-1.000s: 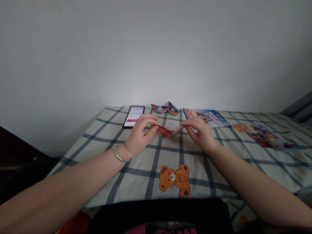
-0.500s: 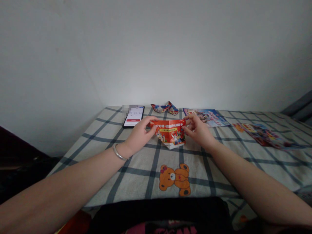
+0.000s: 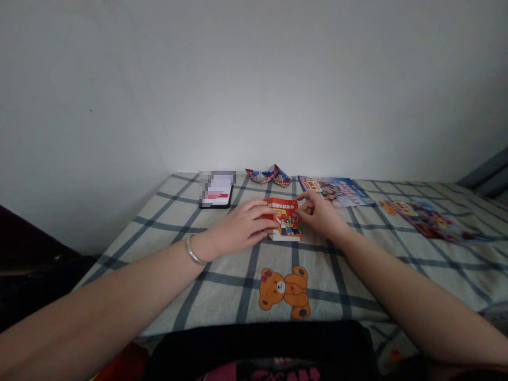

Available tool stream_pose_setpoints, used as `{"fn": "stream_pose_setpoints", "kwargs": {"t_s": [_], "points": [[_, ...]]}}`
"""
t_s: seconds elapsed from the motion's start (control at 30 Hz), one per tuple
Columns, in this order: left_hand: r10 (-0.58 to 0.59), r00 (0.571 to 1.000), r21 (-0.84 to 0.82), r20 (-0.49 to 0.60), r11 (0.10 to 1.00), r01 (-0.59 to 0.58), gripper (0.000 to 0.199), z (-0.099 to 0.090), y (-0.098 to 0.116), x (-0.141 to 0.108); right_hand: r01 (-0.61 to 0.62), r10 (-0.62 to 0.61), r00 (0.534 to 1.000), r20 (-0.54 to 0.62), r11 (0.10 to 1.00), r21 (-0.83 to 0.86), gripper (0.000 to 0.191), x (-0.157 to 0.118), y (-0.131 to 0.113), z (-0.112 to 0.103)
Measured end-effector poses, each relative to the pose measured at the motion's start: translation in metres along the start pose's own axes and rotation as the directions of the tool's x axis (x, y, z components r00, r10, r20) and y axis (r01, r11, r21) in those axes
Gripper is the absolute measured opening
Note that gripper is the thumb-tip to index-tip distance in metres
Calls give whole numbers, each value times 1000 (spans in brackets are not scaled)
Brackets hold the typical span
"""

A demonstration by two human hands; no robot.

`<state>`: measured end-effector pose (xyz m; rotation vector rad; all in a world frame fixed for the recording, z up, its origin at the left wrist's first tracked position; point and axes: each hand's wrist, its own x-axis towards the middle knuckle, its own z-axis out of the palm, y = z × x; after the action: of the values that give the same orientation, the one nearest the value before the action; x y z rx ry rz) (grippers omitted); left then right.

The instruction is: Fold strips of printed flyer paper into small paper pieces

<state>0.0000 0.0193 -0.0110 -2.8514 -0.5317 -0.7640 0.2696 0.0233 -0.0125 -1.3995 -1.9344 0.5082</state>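
Note:
A red printed paper leaflet, with white lettering and cartoon figures, is partly folded in the middle of the checked cloth. My left hand, a silver bangle on its wrist, is closed over the leaflet's left part, with its fingers together across the front. That side of the paper is hidden under them. At the right edge my right hand pinches the paper between thumb and fingers.
Behind the leaflet, two folded paper boats stand near the wall. A phone lies at the back left. To the right are a blue printed leaflet and another colourful leaflet. A printed bear decorates the cloth.
My left hand has moved right, from the leaflet's top left corner to across its left part. The leaflet now shows narrower. My right hand has stayed at the right edge.

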Motion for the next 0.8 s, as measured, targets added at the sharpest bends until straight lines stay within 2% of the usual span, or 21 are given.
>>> {"fn": "stream_pose_setpoints", "kwargs": {"t_s": [0.03, 0.1, 0.23, 0.37, 0.47, 0.6, 0.67, 0.8], "points": [[49, 997, -3, 54, 999, -49, 28, 0, 1, 0, -8, 8, 1000, 16, 1000, -9, 26, 0, 0, 0], [68, 991, -7, 114, 998, -68, 27, 0, 3, 0, -29, 30, 999, 41, 999, -32, 23, 0, -1, -2], [-42, 989, -23, 144, 999, 46, 28, 2, 4, -2, -35, 44, 995, 85, 995, -98, 18, 0, -5, -6], [-144, 977, 25, 160, 990, 142, 28, 3, 3, -3, 87, -64, 988, 138, 982, -167, 24, 0, -2, -9], [-176, 971, 51, 163, 984, 170, 29, 3, 4, -3, 264, -214, 945, 245, 945, -192, 31, 2, 4, -12], [-217, 965, 67, 147, 976, 209, 30, 2, 6, -2, 480, -398, 847, 352, 857, -186, 29, 3, 5, -18], [-228, 962, 65, 150, 973, 220, 33, 2, 5, -3, 526, -436, 820, 371, 830, -185, 26, 2, 3, -20], [-225, 960, 42, 164, 974, 221, 37, 6, 1, -5, 574, -491, 799, 346, 794, -198, 20, 0, -1, -18]]}}
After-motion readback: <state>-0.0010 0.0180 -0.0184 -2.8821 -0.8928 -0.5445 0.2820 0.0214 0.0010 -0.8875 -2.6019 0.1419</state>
